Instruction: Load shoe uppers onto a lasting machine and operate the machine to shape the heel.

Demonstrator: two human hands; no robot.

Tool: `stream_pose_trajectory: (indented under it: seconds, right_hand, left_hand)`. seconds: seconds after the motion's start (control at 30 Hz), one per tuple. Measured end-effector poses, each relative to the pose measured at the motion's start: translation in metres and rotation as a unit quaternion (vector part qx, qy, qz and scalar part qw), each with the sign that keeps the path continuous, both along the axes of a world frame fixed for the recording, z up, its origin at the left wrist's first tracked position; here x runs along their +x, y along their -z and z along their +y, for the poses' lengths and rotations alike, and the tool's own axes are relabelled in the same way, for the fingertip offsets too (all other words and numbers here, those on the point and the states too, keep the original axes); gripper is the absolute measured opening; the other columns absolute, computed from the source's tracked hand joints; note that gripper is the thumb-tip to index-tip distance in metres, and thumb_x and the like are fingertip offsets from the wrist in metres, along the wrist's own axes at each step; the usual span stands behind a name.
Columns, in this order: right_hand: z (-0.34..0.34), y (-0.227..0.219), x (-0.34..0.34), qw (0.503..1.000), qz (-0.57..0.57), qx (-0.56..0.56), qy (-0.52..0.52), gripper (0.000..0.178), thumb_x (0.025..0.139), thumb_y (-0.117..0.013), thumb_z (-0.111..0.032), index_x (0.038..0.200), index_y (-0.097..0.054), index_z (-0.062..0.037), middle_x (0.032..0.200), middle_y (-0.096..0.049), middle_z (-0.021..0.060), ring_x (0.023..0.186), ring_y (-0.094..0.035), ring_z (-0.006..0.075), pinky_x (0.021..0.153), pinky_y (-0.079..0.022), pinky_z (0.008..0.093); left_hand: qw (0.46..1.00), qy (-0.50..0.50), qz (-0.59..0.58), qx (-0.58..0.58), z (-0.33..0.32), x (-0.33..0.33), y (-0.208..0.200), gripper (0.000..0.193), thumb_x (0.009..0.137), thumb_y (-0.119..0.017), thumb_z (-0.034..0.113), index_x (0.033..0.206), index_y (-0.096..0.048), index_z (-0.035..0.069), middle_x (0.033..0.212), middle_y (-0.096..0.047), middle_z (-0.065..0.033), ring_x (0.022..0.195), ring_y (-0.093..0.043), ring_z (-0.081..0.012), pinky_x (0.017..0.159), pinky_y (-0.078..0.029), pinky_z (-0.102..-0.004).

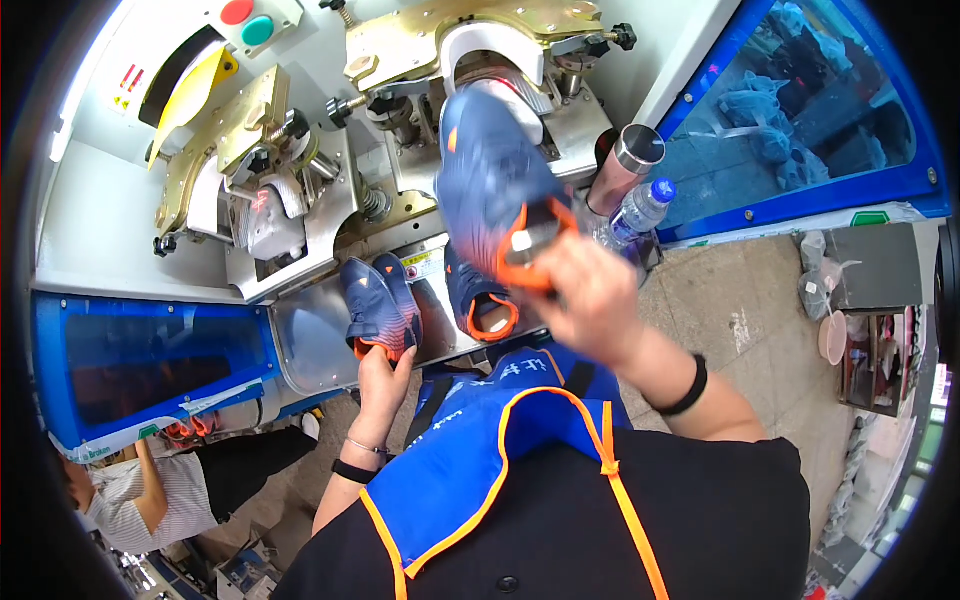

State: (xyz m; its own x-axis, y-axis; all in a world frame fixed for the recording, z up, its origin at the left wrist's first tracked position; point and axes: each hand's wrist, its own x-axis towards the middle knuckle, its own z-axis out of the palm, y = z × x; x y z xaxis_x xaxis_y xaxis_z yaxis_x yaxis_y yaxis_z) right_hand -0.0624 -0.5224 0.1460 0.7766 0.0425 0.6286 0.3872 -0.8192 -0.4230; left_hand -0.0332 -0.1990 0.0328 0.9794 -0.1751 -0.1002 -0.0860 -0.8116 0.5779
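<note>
My right hand (590,300) grips a dark blue shoe upper (495,170) by its orange-lined heel opening. It is raised in front of the machine's middle station with the toe pointing up and away, slightly smeared by motion. Lower on the left, my left hand (382,388) is closed on the heel of another blue shoe upper (372,303), thumb along its orange collar. A further upper (402,290) lies close against that one; whether my hand holds it too, I cannot tell. Between my hands, one more upper (482,305) rests on the metal ledge (433,300), opening toward me.
Ahead stands a machine with a brass-coloured clamp head (410,45) and a left clamp station (270,215). Red (237,11) and green (257,31) buttons sit upper left. A metal tumbler (637,155) and a water bottle (640,212) stand right. Another person (165,490) is at lower left.
</note>
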Motion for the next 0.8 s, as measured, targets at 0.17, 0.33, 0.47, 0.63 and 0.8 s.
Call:
stream_pose_trajectory:
  seconds: [0.17,0.33,0.47,0.63,0.8]
  right_hand:
    - [0.053,0.095,-0.06,0.985,0.168,-0.044,0.001,0.03,0.071,-0.075,-0.021,0.096,-0.061,-0.0091,0.094,-0.06,0.0067,0.076,-0.063,0.024,0.061,-0.052,0.0359]
    - [0.097,0.157,-0.041,0.922,0.369,-0.06,0.104,0.011,0.078,-0.062,-0.022,0.084,-0.071,-0.0194,0.087,-0.068,0.0019,0.084,-0.068,0.0234,0.067,-0.056,0.0391]
    - [0.144,0.183,0.019,0.843,0.18,0.447,0.24,0.008,0.078,-0.062,-0.015,0.078,-0.07,-0.016,0.075,-0.068,0.0027,0.076,-0.068,0.0241,0.062,-0.053,0.0412]
    - [0.113,0.169,-0.026,0.868,0.203,0.264,0.367,0.006,0.076,-0.065,-0.019,0.08,-0.068,-0.0147,0.074,-0.068,0.0062,0.074,-0.068,0.0259,0.062,-0.052,0.0421]
    - [0.119,0.135,-0.072,0.901,0.311,0.045,0.299,0.014,0.074,-0.07,-0.024,0.083,-0.066,-0.013,0.072,-0.068,0.0105,0.071,-0.068,0.0281,0.061,-0.051,0.0431]
  left_hand:
    - [0.996,0.071,-0.018,0.051,0.03,0.009,0.02,0.032,0.081,-0.075,0.023,0.096,-0.064,-0.003,0.087,-0.067,-0.0225,0.084,-0.066,-0.0365,0.072,-0.049,-0.0427]
    - [0.987,0.144,0.072,-0.015,0.021,0.03,0.03,0.025,0.083,-0.074,0.02,0.088,-0.064,-0.003,0.083,-0.065,-0.0166,0.077,-0.063,-0.0275,0.07,-0.049,-0.0376]
    - [0.94,0.21,-0.05,-0.262,0.046,0.073,0.153,0.037,0.091,-0.063,0.011,0.123,-0.06,-0.006,0.121,-0.064,-0.0174,0.11,-0.059,-0.0213,0.098,-0.044,-0.0316]
    - [0.858,0.416,0.082,-0.288,-0.092,0.061,0.168,0.034,0.092,-0.062,0.013,0.121,-0.06,-0.004,0.116,-0.063,-0.0145,0.105,-0.057,-0.0196,0.093,-0.043,-0.0309]
    - [0.832,0.474,0.136,-0.255,-0.166,0.075,0.16,0.031,0.093,-0.06,0.015,0.118,-0.06,-0.002,0.11,-0.062,-0.0116,0.099,-0.056,-0.018,0.088,-0.042,-0.0302]
